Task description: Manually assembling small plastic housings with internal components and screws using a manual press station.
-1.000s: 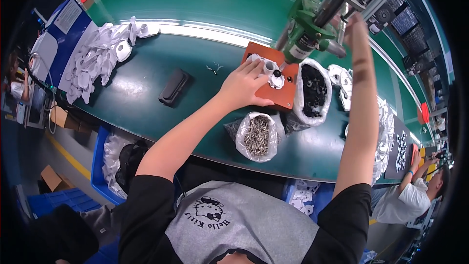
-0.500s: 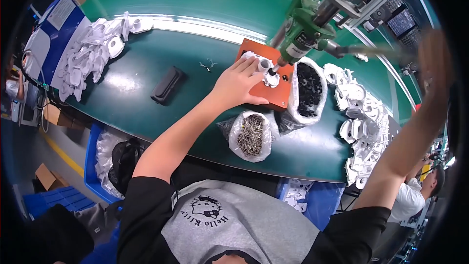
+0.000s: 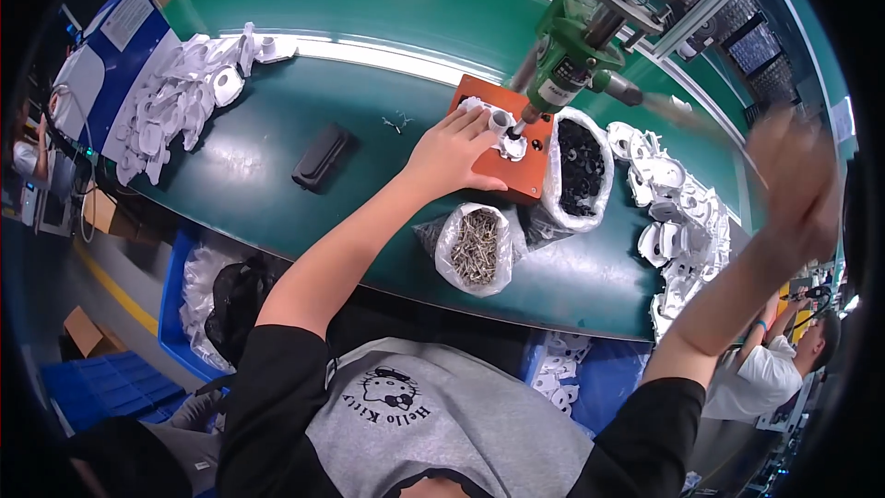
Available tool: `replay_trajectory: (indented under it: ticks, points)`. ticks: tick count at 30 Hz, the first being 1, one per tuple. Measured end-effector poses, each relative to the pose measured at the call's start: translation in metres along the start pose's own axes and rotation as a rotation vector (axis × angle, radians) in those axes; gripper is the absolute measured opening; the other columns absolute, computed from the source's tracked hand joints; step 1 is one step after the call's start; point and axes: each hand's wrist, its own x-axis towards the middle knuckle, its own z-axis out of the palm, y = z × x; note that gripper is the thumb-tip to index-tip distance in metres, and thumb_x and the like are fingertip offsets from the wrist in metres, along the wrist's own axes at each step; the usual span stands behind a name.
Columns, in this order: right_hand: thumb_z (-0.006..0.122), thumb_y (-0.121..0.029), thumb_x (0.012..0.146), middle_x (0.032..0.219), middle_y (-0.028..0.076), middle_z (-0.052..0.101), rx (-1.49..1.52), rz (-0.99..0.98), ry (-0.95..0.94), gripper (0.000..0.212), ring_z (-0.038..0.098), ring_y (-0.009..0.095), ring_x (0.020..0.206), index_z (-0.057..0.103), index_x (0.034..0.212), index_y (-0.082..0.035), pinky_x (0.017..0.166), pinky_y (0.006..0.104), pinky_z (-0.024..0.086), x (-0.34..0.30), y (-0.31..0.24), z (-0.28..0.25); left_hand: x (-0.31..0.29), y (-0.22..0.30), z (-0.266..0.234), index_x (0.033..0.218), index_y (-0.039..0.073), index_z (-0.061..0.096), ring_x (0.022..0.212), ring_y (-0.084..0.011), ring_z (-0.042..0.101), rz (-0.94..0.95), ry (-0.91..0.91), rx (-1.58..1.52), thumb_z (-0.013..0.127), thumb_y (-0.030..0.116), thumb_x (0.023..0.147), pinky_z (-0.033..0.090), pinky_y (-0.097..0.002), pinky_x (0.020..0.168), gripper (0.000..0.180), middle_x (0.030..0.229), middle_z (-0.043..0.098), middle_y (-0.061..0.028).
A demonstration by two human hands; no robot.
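My left hand [image 3: 449, 152] lies over a white plastic part [image 3: 499, 120] with a round upright tube, on an orange fixture block [image 3: 502, 180]. Its fingers are stretched flat across the part, thumb spread toward the block's near edge. Above the block stands a green bench press [image 3: 564, 60]; its spindle tip [image 3: 527, 118] comes down at the part beside my fingertips. At the far right my right hand [image 3: 795, 189], smeared by motion, is closed round the end of the press's blurred lever [image 3: 696, 118].
Near the block stand a bag of screws [image 3: 474, 249] and a bag of black pieces [image 3: 581, 171]. White parts pile up at right [image 3: 678, 212] and left [image 3: 180, 97]. A black case [image 3: 323, 157] and small metal bits [image 3: 397, 122] lie on the green table [image 3: 249, 180]. A co-worker [image 3: 765, 373] is at right.
My right hand has come down and a little inward, and the lever's outer end has swung down with it. My left hand stays on the white part. The whole view has shifted slightly.
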Motion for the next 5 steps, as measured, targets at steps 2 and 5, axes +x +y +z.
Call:
replay_trajectory:
  ticks: [2, 5]
  points:
    - [0.053, -0.025, 0.090, 0.098, 0.015, 0.055, -0.051, -0.088, 0.006, 0.027, 0.051, 0.023, 0.087, 0.050, 0.102, -0.002, 0.077, 0.0327, 0.040, 0.091, 0.059, -0.082, 0.001, -0.001, -0.003, 0.106, 0.006, 0.059, 0.120, -0.0340, 0.049, 0.012, -0.028, 0.018, 0.068, 0.062, 0.065, 0.035, -0.0437, 0.105, 0.070, 0.123, 0.055, -0.0213]
    - [0.051, -0.035, 0.092, 0.132, 0.020, 0.049, 0.123, 0.243, 0.282, 0.056, 0.047, 0.030, 0.125, 0.038, 0.137, -0.003, 0.106, 0.0306, 0.036, 0.178, 0.192, -0.109, 0.004, 0.001, 0.001, 0.109, 0.007, 0.059, 0.126, -0.0327, 0.044, -0.012, -0.102, 0.021, 0.067, 0.063, 0.066, 0.030, -0.0432, 0.108, 0.071, 0.128, 0.053, -0.0204]
